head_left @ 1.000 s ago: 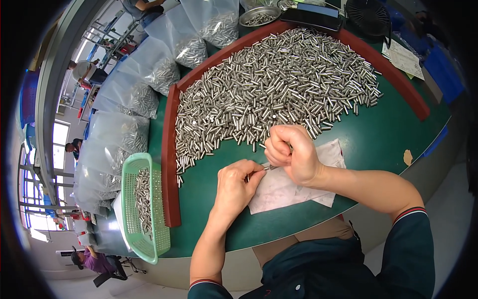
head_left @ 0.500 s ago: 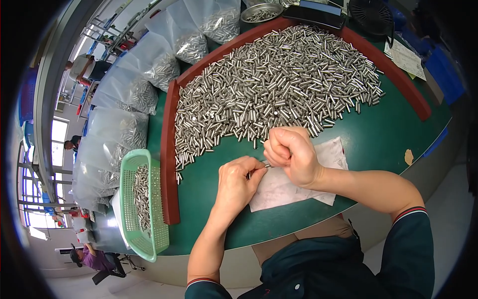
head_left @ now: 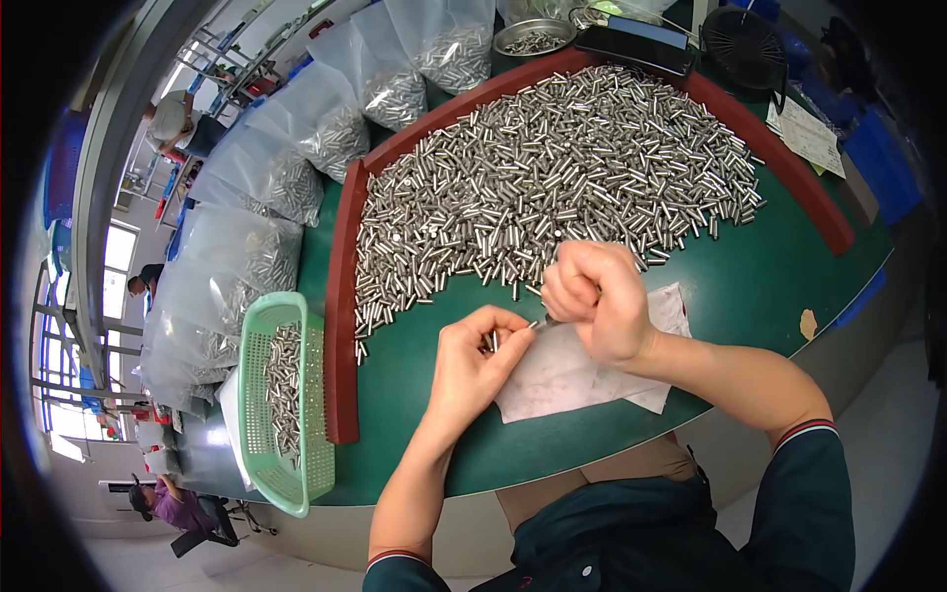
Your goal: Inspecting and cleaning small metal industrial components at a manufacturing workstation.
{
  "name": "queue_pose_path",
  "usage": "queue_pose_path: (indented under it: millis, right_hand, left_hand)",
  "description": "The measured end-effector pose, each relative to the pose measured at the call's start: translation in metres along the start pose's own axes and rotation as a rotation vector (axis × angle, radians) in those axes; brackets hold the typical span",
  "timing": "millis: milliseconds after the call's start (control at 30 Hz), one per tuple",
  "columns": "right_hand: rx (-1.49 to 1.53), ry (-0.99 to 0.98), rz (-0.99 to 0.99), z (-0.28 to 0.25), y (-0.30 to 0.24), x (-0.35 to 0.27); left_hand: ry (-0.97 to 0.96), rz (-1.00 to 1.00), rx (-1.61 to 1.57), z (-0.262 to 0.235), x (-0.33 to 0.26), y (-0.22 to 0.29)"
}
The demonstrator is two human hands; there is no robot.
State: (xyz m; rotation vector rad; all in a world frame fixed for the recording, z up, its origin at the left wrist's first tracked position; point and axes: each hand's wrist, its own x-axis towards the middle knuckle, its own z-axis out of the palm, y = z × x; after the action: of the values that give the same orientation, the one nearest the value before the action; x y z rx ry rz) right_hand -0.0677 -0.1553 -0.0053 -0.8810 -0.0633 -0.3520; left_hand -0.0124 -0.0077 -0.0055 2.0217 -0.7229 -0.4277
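Note:
A small metal pin [head_left: 534, 325] is pinched between the thumb and forefinger of my left hand [head_left: 473, 360]; another shiny piece shows inside the curled fingers. My right hand [head_left: 602, 296] is closed like a fist just to the right of it. A bit of something dark pokes out below its fingers, too hidden to name. Beneath both hands lies a stained white cloth [head_left: 562, 380] on the green table [head_left: 424, 464]. Beyond them spreads a large heap of short metal pins [head_left: 552, 168].
A dark red rail [head_left: 342, 326] borders the heap. To the left stand a green basket [head_left: 258, 424] of pins and several clear bags [head_left: 335, 128] of pins. A metal bowl [head_left: 535, 37], a phone [head_left: 636, 49], a black fan [head_left: 742, 49] and papers [head_left: 809, 133] sit at the back.
My right hand has shifted slightly right, away from the left hand's fingertips. The pin's end in my left hand now shows more plainly. The whole view has shifted slightly.

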Motion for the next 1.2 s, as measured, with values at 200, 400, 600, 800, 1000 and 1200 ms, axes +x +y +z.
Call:
queue_pose_path:
  millis: [200, 400, 600, 800, 1000, 1200]
  right_hand:
    - [0.129, 0.054, 0.097, -0.009, 0.001, 0.001]
    - [0.134, 0.066, 0.101, -0.008, -0.005, 0.003]
    - [0.125, 0.081, 0.112, -0.009, -0.005, 0.005]
    - [0.107, 0.093, 0.111, -0.014, -0.005, 0.005]
    - [0.182, 0.109, 0.095, -0.008, -0.006, 0.006]
    - [0.147, 0.092, 0.099, -0.005, -0.008, 0.005]
  left_hand:
    - [-0.323, -0.336, -1.159, -0.011, 0.005, -0.015]
    - [-0.266, -0.408, -1.175, -0.013, 0.008, -0.013]
    - [-0.201, -0.454, -1.141, -0.013, 0.009, -0.009]
    - [0.212, -0.038, -0.714, -0.046, 0.007, 0.001]
    - [1.21, 0.102, 0.679, -0.147, -0.025, -0.017]
    - [1.088, 0.164, 1.197, -0.161, -0.028, -0.048]
